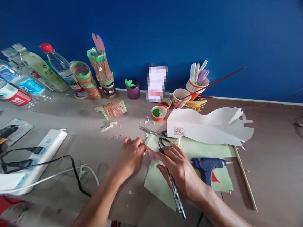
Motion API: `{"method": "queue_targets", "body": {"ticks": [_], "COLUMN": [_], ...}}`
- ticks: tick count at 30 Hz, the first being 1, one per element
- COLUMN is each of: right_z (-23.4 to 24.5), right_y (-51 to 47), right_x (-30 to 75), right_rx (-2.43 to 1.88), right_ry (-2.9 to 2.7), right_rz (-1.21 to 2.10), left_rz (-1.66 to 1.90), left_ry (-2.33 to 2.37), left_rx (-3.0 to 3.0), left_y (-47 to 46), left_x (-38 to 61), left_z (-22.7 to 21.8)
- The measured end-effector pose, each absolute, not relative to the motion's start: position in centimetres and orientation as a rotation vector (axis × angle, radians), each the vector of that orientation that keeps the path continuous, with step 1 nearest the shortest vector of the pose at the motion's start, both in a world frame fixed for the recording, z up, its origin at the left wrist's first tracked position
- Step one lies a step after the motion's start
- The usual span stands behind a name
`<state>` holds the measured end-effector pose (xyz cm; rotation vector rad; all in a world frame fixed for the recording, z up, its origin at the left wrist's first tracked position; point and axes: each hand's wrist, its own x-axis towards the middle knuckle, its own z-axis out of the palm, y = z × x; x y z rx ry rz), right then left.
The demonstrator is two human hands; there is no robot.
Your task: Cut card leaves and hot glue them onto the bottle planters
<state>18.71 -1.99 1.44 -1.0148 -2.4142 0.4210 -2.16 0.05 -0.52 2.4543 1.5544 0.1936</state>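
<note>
My left hand [134, 154] is closed, its thumb and finger pinching the edge of a small pink paper piece [151, 154]. Across my right hand [177, 165] lies a clear and black pen [176, 194], held between the fingers with its tip pointing away from me. The right fingertips come close to the pink piece; whether they touch it I cannot tell. Pale green paper [159, 189] spreads beneath the right hand. Just beyond the hands are scissors [149, 130] with black handles. A blue glue gun [208, 163] rests on green paper to the right.
White torn-edged paper [204, 125] lies beyond the glue gun, a wooden stick [246, 181] beside it. Paint cups [159, 113] and a purple pot [133, 90] stand farther back. Left are plastic bottles [57, 61], a brown-wrapped tube [114, 109] and a corded power strip [49, 151].
</note>
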Motion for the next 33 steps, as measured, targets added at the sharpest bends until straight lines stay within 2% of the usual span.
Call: {"method": "queue_targets", "body": {"ticks": [7, 12, 23, 27, 33], "right_z": [1.6, 1.8, 1.6, 1.7, 1.1], "right_y": [-2.0, -2.1, -2.1, -2.1, -2.2], "right_x": [18.7, 18.7, 18.7, 18.8, 18.3], "right_rx": [-1.018, -1.027, -1.028, -1.001, -0.96], "right_ry": [-2.385, -2.39, -2.402, -2.405, -2.536], "right_rz": [0.43, 0.432, 0.426, 0.421, 0.504], "left_rz": [0.534, 0.293, 0.168, 0.362, 0.846], "left_ry": [1.632, 1.595, 1.602, 1.606, 1.971], "left_rx": [2.293, 2.312, 2.445, 2.457, 2.107], "left_y": [0.5, 0.4, -0.2, 0.0, 0.7], "left_x": [-3.2, -2.8, -1.8, -2.2, -3.0], "left_z": [0.6, 0.4, -0.1, 0.0, 0.3]}}
